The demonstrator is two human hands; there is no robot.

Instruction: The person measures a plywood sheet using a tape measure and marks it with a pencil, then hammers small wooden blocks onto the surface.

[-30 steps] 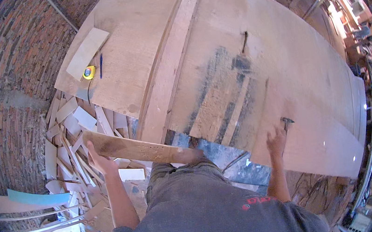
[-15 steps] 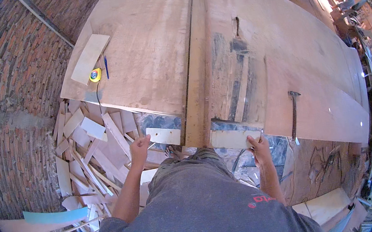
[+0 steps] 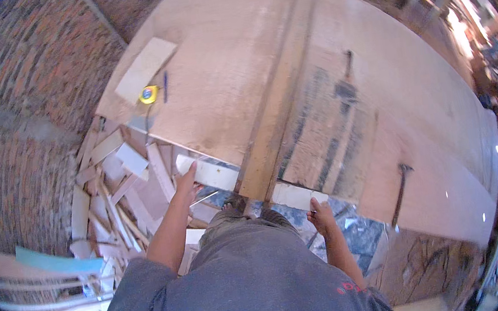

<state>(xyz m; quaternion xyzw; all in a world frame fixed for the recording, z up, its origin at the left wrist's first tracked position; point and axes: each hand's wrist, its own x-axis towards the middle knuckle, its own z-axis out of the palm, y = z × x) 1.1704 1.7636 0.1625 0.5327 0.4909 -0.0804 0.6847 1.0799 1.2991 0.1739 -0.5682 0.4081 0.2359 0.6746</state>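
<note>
My left hand [image 3: 188, 182] is closed on the left end of a pale wooden strip [image 3: 217, 175], thumb on top. On the right side of the long wooden beam [image 3: 275, 128], my right hand [image 3: 320, 216] pinches the end of a similar pale piece [image 3: 297, 196]. Both pale pieces lie along the near edge of the large plywood sheet [image 3: 209, 91]. Where they meet the beam, the beam covers them, so I cannot tell whether they are one strip. A few small dark spots mark the left part.
A hammer [image 3: 401, 195] lies on the plywood at right. At left are a yellow tape measure [image 3: 148, 94], a blue pen [image 3: 165, 87] and a pale board [image 3: 146, 70]. Wood offcuts [image 3: 135, 195] heap on the floor beside a brick wall [image 3: 22, 154].
The view has turned, so the beam now slants. Against the beam, the pale wood has shifted left with my hands: more shows on the left, less on the right.
</note>
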